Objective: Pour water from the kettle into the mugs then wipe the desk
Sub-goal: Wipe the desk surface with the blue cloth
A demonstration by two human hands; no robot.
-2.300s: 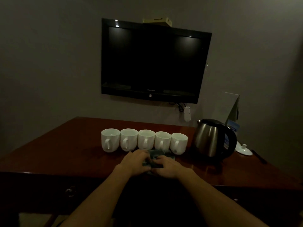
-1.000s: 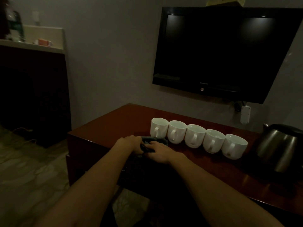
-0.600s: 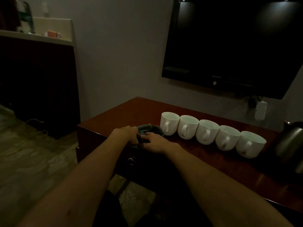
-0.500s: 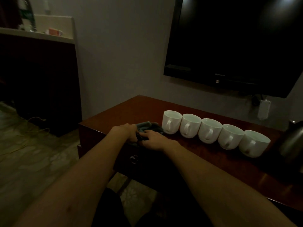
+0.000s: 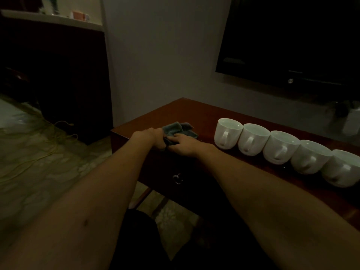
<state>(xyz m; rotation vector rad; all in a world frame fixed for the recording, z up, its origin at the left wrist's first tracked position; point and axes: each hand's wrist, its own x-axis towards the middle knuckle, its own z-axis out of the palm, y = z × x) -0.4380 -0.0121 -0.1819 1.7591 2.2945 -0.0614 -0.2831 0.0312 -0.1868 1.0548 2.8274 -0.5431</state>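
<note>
Nearest to me, two bare forearms are reaching out over the bench's front edge. The left hand [image 5: 151, 136] is curling its fingers into the near side of a grey-green cloth [image 5: 178, 129], and the right hand [image 5: 184, 144] is lying on the cloth just beside it, fingers bent over the fabric, so both are grasping it. The cloth is sitting bunched near the left front corner of the bench [image 5: 196, 112], a little apart from the first mug.

The wiping looks to be the step in hand. To do it well, I would say the cloth is wanting to be spread flatter, pressed evenly, and drawn in overlapping strokes along the front strip, turning well short of the cups so no handle is getting knocked.

Beyond the hands, five white mugs [image 5: 280, 146] are standing in a close row running off to the right, handles facing forward; whether they are holding water is too dim to tell. The kettle is not showing here.

The bench top is glossy reddish wood, with a ring pull [image 5: 177, 179] hanging on its dark front. Behind it a black television [image 5: 292, 41] is hanging on a plain wall, a dark cabinet [image 5: 58, 75] is standing to the left, and a yellow cord [image 5: 48, 141] is trailing across the pale patterned floor.
</note>
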